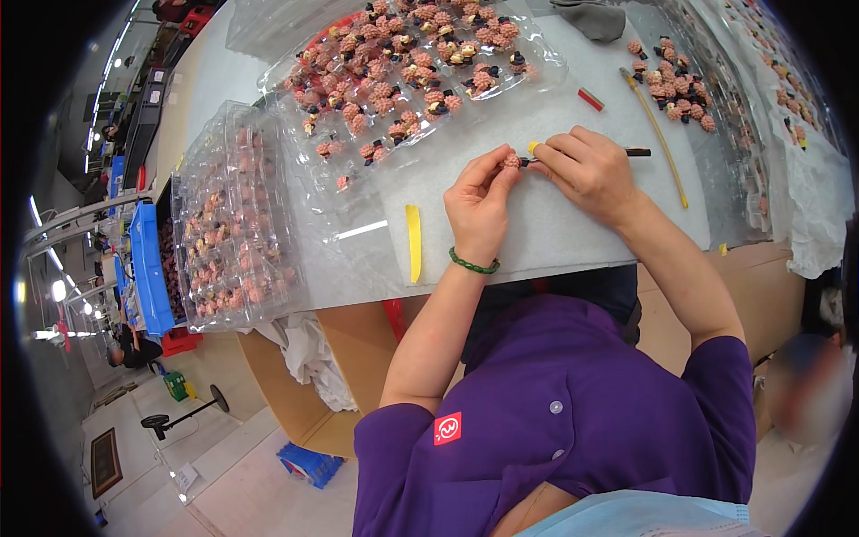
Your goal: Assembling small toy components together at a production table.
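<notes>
Clear plastic blister trays point(234, 219) stacked at the table's left edge, holding pink figures; more clear trays point(407, 67) spread along its far edge.

Open white mat around the hands, clutter crowding the edges

Bare mat point(555, 224) lies free from five to seven o'clock of both hands. At eleven and twelve o'clock, clear trays of pink figures point(403, 63) block the way; at nine, a yellow strip point(413, 242); at two, a yellow stick point(660, 136) and loose pink figures point(673, 85).
</notes>
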Demonstrator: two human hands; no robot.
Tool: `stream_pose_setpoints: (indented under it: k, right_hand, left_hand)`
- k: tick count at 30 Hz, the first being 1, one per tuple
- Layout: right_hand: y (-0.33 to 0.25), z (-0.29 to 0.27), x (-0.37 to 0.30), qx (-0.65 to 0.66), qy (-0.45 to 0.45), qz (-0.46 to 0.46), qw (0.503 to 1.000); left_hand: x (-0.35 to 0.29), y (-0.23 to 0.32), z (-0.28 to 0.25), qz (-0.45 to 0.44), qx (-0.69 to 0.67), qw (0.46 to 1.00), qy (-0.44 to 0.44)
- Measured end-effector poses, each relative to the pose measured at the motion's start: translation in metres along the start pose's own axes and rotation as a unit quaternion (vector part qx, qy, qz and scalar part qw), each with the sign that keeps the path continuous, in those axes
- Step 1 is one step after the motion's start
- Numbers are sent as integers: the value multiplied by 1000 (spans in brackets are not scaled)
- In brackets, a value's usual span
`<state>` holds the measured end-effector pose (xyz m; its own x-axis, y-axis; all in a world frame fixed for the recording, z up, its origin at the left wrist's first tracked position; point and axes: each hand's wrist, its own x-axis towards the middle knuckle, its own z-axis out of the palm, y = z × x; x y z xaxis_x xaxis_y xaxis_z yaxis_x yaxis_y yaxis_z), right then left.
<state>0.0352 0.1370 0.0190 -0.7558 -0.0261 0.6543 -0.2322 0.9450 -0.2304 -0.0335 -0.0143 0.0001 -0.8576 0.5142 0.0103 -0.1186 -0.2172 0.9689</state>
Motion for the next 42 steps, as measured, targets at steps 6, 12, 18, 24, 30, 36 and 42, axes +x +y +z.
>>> stream_pose_setpoints:
  k: [6,12,18,24,30,36,42]
  right_hand:
    - [0,0,-1,-10,-6,-10,1000]
    - [0,1,-1,-14,5,-1,1000]
    - [-1,1,-1,-11,-2,-2,1000]
    - [-1,0,-1,-13,-8,-7,1000]
    - [-1,2,-1,-18,0,-1,1000]
    - [0,0,-1,-15,-10,-3,1000]
    - [0,1,-2,-9,-13,1,1000]
  left_hand:
    - [0,1,0,2,10,1000,5]
    - [0,1,0,-4,13,1000,4]
    - [-1,0,-1,-1,11,1000,2]
    - [0,2,0,-4,19,1000,5]
    - [0,1,-1,-8,3,1000,7]
    - [0,3,1,-13,-15,1000,8]
    - [0,5,2,-15,-11,1000,6]
